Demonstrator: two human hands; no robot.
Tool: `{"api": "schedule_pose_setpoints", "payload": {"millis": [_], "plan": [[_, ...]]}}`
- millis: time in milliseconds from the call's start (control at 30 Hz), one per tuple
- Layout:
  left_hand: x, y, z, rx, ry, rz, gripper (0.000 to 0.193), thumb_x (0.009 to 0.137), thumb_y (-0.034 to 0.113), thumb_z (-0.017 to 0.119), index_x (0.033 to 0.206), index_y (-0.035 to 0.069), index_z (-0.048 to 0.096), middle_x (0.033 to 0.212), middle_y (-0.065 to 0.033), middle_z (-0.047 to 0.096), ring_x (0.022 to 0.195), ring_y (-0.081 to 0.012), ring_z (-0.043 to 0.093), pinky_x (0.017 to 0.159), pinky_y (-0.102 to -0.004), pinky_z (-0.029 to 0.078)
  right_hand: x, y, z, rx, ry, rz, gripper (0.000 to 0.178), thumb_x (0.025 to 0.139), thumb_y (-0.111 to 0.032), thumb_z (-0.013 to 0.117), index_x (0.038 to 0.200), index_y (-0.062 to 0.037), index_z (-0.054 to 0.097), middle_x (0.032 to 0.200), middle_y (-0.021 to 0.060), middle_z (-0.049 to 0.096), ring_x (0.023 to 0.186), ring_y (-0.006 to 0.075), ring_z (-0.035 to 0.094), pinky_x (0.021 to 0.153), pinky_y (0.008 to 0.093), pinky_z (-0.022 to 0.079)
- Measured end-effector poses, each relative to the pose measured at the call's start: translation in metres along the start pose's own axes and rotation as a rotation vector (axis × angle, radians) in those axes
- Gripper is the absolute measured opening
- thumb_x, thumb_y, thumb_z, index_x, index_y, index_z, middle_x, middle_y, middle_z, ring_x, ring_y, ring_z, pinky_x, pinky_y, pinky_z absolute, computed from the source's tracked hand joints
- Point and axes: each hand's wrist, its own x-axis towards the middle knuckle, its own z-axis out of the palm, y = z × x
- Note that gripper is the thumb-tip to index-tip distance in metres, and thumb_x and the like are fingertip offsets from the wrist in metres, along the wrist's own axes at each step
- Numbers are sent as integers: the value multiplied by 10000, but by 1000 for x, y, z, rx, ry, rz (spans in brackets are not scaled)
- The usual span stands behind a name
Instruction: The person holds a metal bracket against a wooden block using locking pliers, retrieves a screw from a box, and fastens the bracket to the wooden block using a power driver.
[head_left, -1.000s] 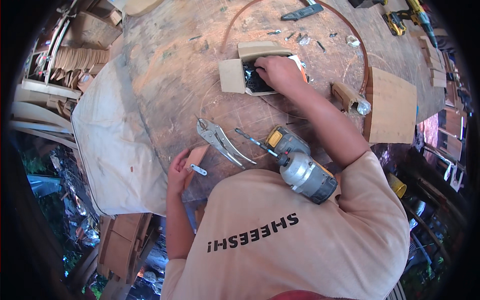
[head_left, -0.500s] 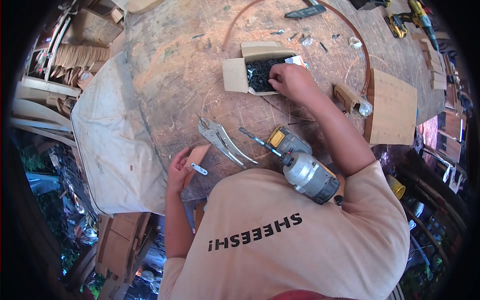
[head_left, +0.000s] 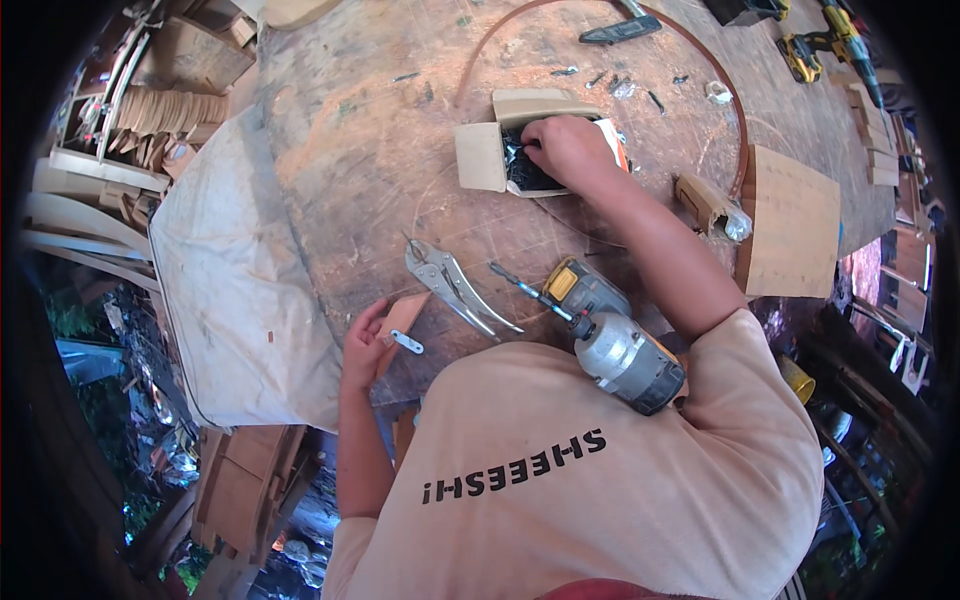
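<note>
My right hand (head_left: pixel 572 152) is over an open cardboard box (head_left: pixel 481 158) of black screws (head_left: pixel 524 170), its fingers curled and their tips down among the screws. What they pinch, if anything, is hidden. Near the bench's front edge, my left hand (head_left: pixel 366 343) grips a small piece of wood (head_left: pixel 402 318). A small metal plate (head_left: pixel 407 342) with rounded ends sits at the wood's side. Locking pliers (head_left: pixel 447 285) lie just right of the left hand. Close to my body, a power driver (head_left: pixel 622 358) with a long bit points toward the far left.
A hammer (head_left: pixel 620 28), a thin curved strip (head_left: pixel 741 110) and loose screws lie on the far side of the workbench (head_left: pixel 340 150). On the right are a small carton (head_left: pixel 708 205), a cardboard flap (head_left: pixel 792 225) and another drill (head_left: pixel 848 45). A pale cloth (head_left: pixel 240 290) covers something at left.
My right hand has shifted left within the box, deeper over the screws. The left hand still holds the wood, and the whole view has shifted slightly.
</note>
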Motion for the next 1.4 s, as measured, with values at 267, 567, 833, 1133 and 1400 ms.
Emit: {"api": "schedule_pose_setpoints", "payload": {"millis": [267,567,833,1133,1400], "plan": [[0,-4,-4,32,12,26,637,799,9,623,1397,-26,407,1116,-126,638,990,-171,639,844,-277,526,-2,2,1,39,8,-23,135,794,-188,657,907,-135,708,848,107,694,808,305,663,733,409,534],[0,-7,-4,44,-2,44,629,806,32,623,1393,-32,407,1119,-132,635,1006,-178,635,873,-289,516,-38,16,-16,1284,-139,135,56,867,-35,658,890,-16,612,899,77,673,745,111,651,543,201,489],[-4,-4,-3,117,-34,121,596,825,97,657,1372,-11,446,1181,-111,620,1080,-181,605,925,-303,487,-87,-6,-75,1501,16,9,165,886,-47,640,1047,-17,616,896,85,682,740,119,649,557,210,476],[-17,1,11,432,24,208,413,833,97,624,1232,-6,594,1171,-96,633,1064,-169,603,914,-308,477,-189,-90,-162,1203,161,-407,205,908,-101,620,1077,13,603,878,131,576,686,169,584,567,219,457],[-16,7,-6,873,93,511,371,834,163,644,1183,36,647,1108,-123,612,1025,-272,601,907,-343,472,-217,-189,-68,1271,-123,-172,108,884,-5,635,990,13,643,876,102,663,697,127,628,574,229,493]]}}
